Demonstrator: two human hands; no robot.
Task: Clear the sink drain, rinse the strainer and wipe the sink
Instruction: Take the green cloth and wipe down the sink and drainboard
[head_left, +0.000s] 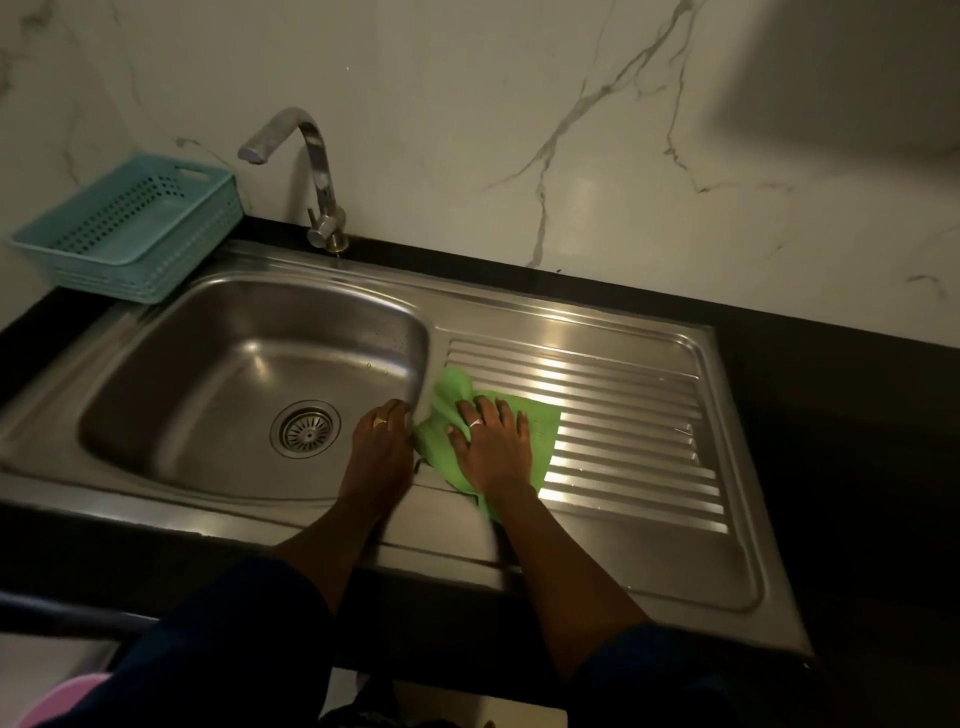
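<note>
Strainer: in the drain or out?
In. The strainer sits seated in the drain at the bottom of the sink, level with its ring.

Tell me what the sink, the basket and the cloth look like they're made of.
Sink: brushed stainless steel, judging by its grey sheen and glare on the ribs. Basket: teal plastic, likely moulded, with perforated sides. Cloth: soft green fabric, maybe microfibre; it creases under the right hand.
</note>
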